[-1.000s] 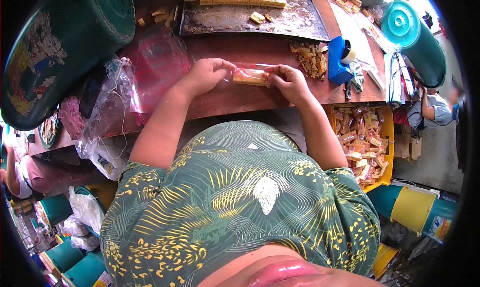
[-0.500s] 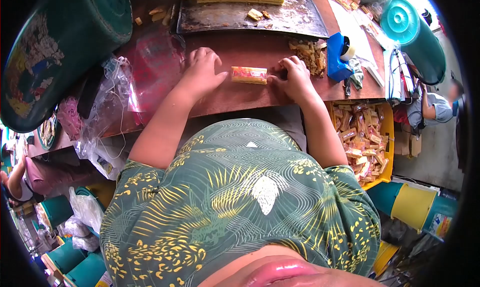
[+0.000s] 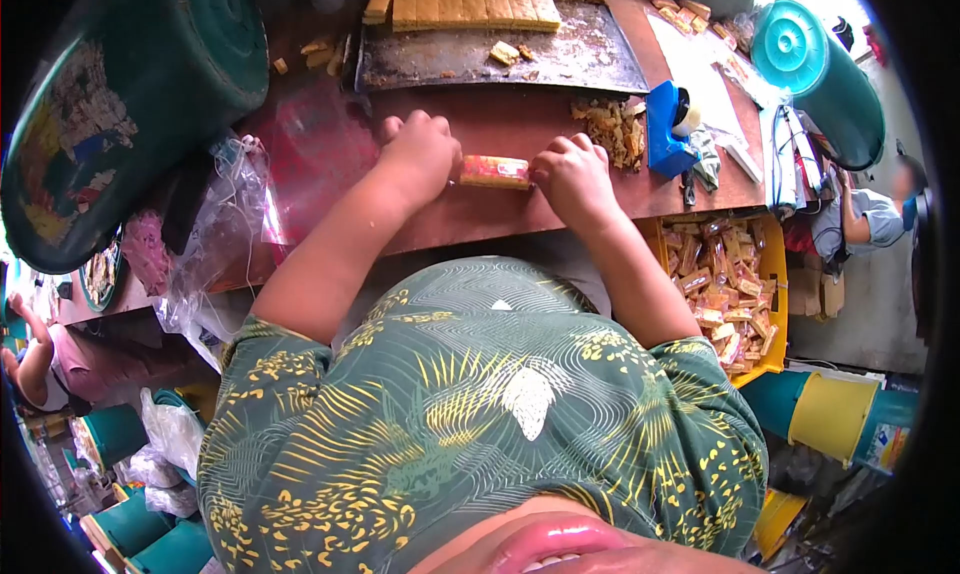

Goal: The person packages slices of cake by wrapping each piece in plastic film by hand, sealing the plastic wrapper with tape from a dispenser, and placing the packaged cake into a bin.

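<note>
left hand point(image 3: 424, 156) and right hand point(image 3: 574, 176) sitting apart, curling at opposite ends of wrapped bar point(image 3: 495, 172), pinch unclear | wrapped bar lying on table point(image 3: 440, 231) | tray point(image 3: 425, 66) resting beyond

Both hands point(image 3: 420, 156) point(image 3: 577, 182) back at the packet point(image 3: 495, 172)

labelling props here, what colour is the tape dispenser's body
The tape dispenser has a blue body, clearest in the head view.

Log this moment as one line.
wrapped bar: on table | left hand: at bar's left end | right hand: at right end | tray: beyond, bearing cut cake
</note>
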Tool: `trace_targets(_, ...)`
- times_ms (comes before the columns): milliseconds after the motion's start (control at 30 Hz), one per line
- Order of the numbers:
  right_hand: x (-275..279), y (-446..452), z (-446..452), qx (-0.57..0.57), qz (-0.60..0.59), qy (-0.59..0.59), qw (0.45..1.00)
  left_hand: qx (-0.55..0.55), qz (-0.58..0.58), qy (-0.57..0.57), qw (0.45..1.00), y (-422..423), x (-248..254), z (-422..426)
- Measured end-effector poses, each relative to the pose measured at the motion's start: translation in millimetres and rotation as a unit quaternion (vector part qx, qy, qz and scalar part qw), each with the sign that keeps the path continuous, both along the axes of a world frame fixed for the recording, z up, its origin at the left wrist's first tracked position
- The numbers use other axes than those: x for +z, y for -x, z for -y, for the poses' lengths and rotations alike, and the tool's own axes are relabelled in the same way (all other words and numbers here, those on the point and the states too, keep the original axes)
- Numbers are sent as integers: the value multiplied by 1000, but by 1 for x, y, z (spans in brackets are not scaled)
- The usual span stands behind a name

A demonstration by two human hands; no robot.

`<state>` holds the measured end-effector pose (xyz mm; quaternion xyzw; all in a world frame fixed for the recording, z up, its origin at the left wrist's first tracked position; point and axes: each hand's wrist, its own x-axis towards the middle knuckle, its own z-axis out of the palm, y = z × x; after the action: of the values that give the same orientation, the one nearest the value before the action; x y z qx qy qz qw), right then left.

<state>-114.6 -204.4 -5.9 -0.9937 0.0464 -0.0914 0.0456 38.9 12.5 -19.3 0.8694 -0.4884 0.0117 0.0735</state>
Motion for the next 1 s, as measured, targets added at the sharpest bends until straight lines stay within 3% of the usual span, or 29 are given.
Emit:
trace_targets(167,-22,16,-3,5,56,-21,998,-9,17,41,999,45,-2,-26)
trace_targets(267,-20,15,-1,11,43,-42,998,-28,-33,-2,999,24,-7,-23)
trace_targets(300,-16,10,3,16,41,-44,998,17,-130,-11,991,15,0,-15)
trace_targets(400,-11,-1,2,14,26,-24,999,11,-73,-36,997,-3,19,-1)
trace_targets(433,-11,-1,0,17,20,12,1000,1,-18,2,1000,0,19,-1)
trace_targets(567,-26,22,-11,34,56,-2,998,-10,118,150,982,26,-47,-11)
trace_targets(600,-27,30,-15,39,47,-39,997,30,13,125,992,41,-33,-13)
trace_targets(667,-25,40,-23,29,24,-34,999,49,-27,167,984,45,-23,-4)
trace_targets(700,-27,42,-26,24,35,-46,998,70,-252,280,924,37,-29,6)
trace_targets(767,-29,37,-28,20,64,-64,996,109,-608,417,666,19,-27,27)
trace_targets(867,-20,24,-15,18,217,-280,935,-4,-619,390,682,14,-38,36)
trace_targets(900,-12,22,-8,31,241,-312,918,-18,-529,359,769,21,-36,39)
trace_targets(1000,-8,25,8,116,232,-190,947,-59,-254,310,914,26,-39,42)
